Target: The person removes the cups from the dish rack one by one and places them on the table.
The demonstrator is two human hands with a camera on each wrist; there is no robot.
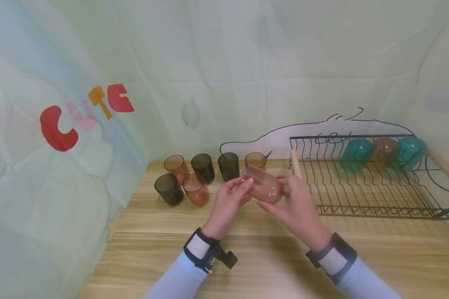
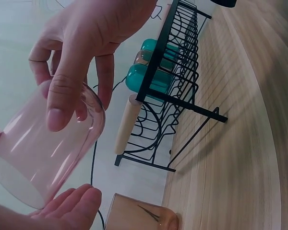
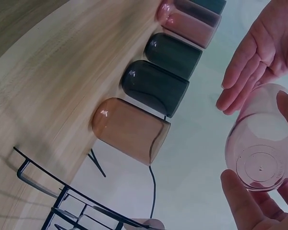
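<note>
Both hands hold a clear pink drinking glass (image 1: 263,185) in the air above the table. It is tilted on its side, rim toward the upper left and base toward the lower right. My left hand (image 1: 228,201) pinches it near the rim, thumb on the near side and fingers beneath. At the base end, my right hand (image 1: 297,203) grips it between thumb and fingers. In the right wrist view the glass's round base (image 3: 260,165) faces the camera. Just behind it in the head view stands an amber glass (image 1: 255,160), partly covered by the held one.
Upright on the wooden table (image 1: 153,257) at left are dark glasses (image 1: 228,167) and pink glasses (image 1: 196,191). A black wire rack (image 1: 378,216) with wooden handles (image 1: 295,164) stands at right, holding two teal glasses (image 1: 357,155) and a brown glass (image 1: 385,153). Printed cloth (image 1: 209,104) hangs behind.
</note>
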